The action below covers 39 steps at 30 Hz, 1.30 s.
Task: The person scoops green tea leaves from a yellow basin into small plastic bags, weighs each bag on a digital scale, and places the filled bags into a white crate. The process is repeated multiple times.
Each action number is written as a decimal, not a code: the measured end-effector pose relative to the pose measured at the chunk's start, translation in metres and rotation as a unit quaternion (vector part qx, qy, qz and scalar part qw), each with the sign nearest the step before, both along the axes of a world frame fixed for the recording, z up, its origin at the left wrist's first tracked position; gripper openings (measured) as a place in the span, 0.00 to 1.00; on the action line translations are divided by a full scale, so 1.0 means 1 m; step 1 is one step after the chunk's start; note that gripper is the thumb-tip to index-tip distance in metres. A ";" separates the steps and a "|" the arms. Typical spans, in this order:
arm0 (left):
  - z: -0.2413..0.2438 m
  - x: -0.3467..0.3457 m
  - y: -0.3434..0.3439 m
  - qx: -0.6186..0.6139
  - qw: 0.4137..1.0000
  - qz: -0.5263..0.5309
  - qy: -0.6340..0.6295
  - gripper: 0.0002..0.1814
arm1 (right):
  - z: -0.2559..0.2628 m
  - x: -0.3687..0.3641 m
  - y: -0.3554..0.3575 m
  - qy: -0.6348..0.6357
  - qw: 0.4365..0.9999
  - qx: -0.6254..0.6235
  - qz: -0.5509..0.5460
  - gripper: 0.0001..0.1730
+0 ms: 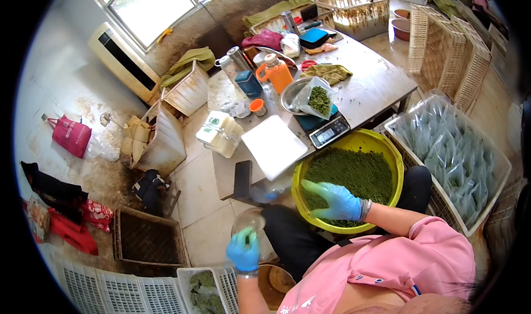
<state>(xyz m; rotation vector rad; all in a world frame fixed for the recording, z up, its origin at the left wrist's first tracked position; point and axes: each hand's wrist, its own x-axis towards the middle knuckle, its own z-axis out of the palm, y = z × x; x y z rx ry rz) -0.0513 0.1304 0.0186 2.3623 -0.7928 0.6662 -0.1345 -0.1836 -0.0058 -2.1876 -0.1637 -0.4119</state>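
My right hand (338, 202), in a blue glove with green-stained fingers, hovers over the near left part of a yellow plastic tub (296, 189). Its thumb and fingers are apart, and nothing shows between them. Small green buds or granules (352, 168) fill much of the tub, which stands between my knees. To the left, my left hand (244, 249) is gloved too, its fingers curled beside a round, translucent container (249, 220); whether it grips anything is unclear. On the table's edge, a digital scale (330, 131) bears a metal bowl (286, 98) and a clear bag of green granules (319, 100).
The metal table (373, 73) also carries a white tray (274, 146), tied packets (220, 133), an orange jug (278, 75) and a phone (242, 177). At right, a white crate (508, 168) holds many clear bags. A brown bucket (267, 285) stands beside my left forearm.
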 end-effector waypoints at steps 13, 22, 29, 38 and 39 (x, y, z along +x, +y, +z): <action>-0.007 0.004 -0.212 -0.084 0.931 -0.335 0.118 0.13 | -0.014 -0.005 -0.048 -0.105 0.977 0.025 -0.183 0.47; -0.068 -0.002 -0.204 -0.103 0.918 -0.354 0.148 0.28 | 0.006 -0.016 -0.099 -0.089 0.962 0.018 -0.256 0.50; -0.155 0.012 -0.181 0.098 0.954 -0.252 0.131 0.15 | 0.040 0.015 -0.131 -0.098 0.951 -0.049 -0.288 0.49; -0.157 0.010 -0.183 0.124 0.957 -0.238 0.106 0.13 | 0.070 0.055 -0.148 -0.069 0.942 -0.096 -0.313 0.49; -0.157 0.010 -0.183 0.124 0.957 -0.238 0.105 0.13 | 0.074 0.058 -0.147 -0.054 0.941 -0.107 -0.316 0.49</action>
